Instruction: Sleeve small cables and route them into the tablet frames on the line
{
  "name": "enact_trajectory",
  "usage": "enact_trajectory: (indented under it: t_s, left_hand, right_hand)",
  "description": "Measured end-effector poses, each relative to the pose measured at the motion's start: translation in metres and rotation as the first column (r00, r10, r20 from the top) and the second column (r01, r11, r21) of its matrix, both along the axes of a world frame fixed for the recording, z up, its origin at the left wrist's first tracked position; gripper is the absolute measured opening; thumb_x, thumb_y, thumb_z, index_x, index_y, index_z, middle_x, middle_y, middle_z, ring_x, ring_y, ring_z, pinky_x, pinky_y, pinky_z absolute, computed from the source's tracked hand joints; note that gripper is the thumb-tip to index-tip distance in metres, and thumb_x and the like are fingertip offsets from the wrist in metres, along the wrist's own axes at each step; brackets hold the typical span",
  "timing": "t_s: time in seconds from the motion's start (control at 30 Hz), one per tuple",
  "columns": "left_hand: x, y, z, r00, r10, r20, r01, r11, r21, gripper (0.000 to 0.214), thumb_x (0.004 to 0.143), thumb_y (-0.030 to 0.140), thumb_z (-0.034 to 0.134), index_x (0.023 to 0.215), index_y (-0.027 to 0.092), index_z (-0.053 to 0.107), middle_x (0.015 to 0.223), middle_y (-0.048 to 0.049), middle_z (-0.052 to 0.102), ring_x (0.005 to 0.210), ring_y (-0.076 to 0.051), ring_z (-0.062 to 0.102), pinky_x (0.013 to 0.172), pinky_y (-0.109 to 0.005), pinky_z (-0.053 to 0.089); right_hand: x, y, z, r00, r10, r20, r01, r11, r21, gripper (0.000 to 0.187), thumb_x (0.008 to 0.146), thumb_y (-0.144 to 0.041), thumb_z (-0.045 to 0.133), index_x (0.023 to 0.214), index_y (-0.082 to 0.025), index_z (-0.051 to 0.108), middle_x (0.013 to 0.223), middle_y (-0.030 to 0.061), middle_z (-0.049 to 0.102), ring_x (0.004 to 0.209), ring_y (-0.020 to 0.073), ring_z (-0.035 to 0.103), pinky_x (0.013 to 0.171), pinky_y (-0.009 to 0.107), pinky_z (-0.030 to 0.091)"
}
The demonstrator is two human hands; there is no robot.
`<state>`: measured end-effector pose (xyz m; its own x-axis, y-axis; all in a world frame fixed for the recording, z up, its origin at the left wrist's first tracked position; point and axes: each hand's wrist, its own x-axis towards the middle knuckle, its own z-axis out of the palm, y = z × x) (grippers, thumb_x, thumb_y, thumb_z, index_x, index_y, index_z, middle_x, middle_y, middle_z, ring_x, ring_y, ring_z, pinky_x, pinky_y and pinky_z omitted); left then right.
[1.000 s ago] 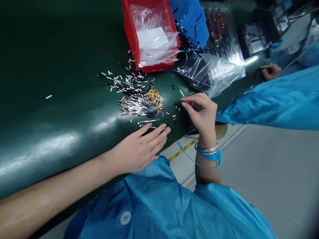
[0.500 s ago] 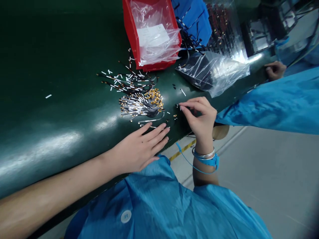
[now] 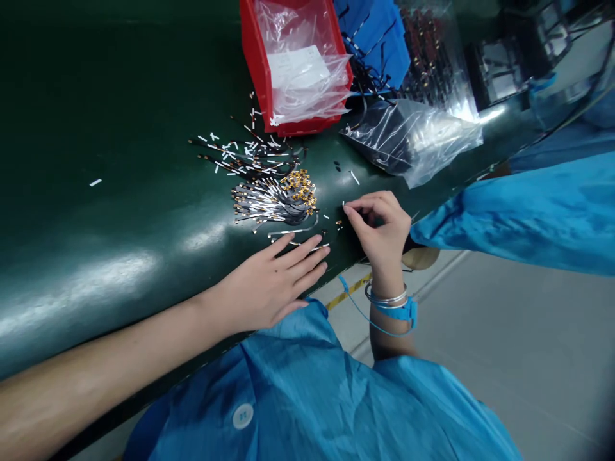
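My left hand (image 3: 273, 278) lies flat on the green table (image 3: 120, 115), fingers stretched out. Its fingertips touch a thin strip with a white end near the table's edge. Just beyond them is a pile of thin black cables (image 3: 269, 202) with white labels and gold-coloured ends. To the right, my right hand (image 3: 382, 224) is closed in a pinch, thumb against forefinger. A tiny white bit shows at those fingertips; what they grip is too small to name. Close by lie a small gold-coloured piece (image 3: 339, 223) and a few white scraps.
A red bin (image 3: 259, 64) with plastic bags stands at the back, beside a blue bin (image 3: 391, 51) of black cables. A clear plastic bag (image 3: 423, 141) lies in front. White scraps (image 3: 250, 150) are strewn near the red bin. Another person's blue sleeve (image 3: 519, 205) reaches in at right.
My right hand has shifted slightly left, still pinched. The other person's hand at the right has gone from sight behind the sleeve, which sits a little lower. My left hand stays put.
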<state>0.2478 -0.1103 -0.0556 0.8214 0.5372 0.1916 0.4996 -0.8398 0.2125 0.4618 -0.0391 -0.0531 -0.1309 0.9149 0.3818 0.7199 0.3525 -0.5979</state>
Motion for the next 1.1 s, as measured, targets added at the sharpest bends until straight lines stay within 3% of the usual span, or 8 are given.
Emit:
enact_trajectory:
  t_s: [0.17,0.27,0.5,0.67,1.1]
  left_hand:
    - [-0.002,0.001,0.000,1.000,0.012,-0.004,-0.012,1.000,-0.006,0.055,0.094,0.048,0.046,0.137,0.013,0.050,0.148,-0.0099,0.043,0.140,-0.028,0.035,0.111,-0.045,0.030]
    - [0.000,-0.001,0.003,1.000,0.013,0.000,-0.013,1.000,0.026,0.056,0.094,0.047,0.045,0.137,0.012,0.049,0.150,-0.0116,0.040,0.141,-0.028,0.033,0.111,-0.045,0.030]
    - [0.033,-0.005,0.005,0.995,0.097,0.003,-0.097,0.991,0.097,0.060,0.092,0.046,0.050,0.137,0.006,0.049,0.148,-0.0168,0.042,0.139,-0.030,0.035,0.111,-0.045,0.031]
    - [0.042,-0.002,0.000,0.980,0.196,-0.043,-0.194,0.979,0.059,0.062,0.093,0.047,0.046,0.137,0.004,0.048,0.147,-0.0184,0.042,0.138,-0.032,0.037,0.110,-0.046,0.031]
    - [0.039,-0.002,0.002,0.981,0.183,-0.067,-0.181,0.983,0.028,0.061,0.095,0.046,0.043,0.139,0.004,0.046,0.148,-0.0177,0.042,0.138,-0.032,0.036,0.110,-0.047,0.031]
  right_hand:
    - [0.006,-0.012,0.004,0.988,0.141,0.055,-0.142,0.990,0.018,0.007,0.081,-0.022,0.066,0.075,-0.023,0.069,0.074,0.0009,0.066,0.070,0.0148,0.057,0.055,0.029,0.042]
    - [0.009,-0.011,0.003,0.982,0.166,0.084,-0.167,0.986,0.004,0.009,0.083,-0.024,0.064,0.074,-0.023,0.069,0.075,0.0017,0.067,0.071,0.0156,0.058,0.057,0.030,0.044]
    - [0.014,-0.007,-0.001,0.975,0.209,0.072,-0.211,0.977,0.024,0.008,0.084,-0.024,0.064,0.077,-0.023,0.068,0.076,0.0012,0.067,0.072,0.0154,0.059,0.059,0.031,0.046]
    - [0.017,-0.004,-0.003,0.959,0.270,0.082,-0.275,0.960,0.059,0.008,0.085,-0.022,0.063,0.078,-0.023,0.067,0.075,0.0010,0.066,0.073,0.0149,0.059,0.059,0.030,0.046]
    - [0.013,-0.009,-0.006,0.970,0.215,0.113,-0.226,0.968,0.105,0.010,0.085,-0.019,0.061,0.081,-0.025,0.068,0.076,0.0005,0.065,0.074,0.0164,0.059,0.063,0.033,0.049]
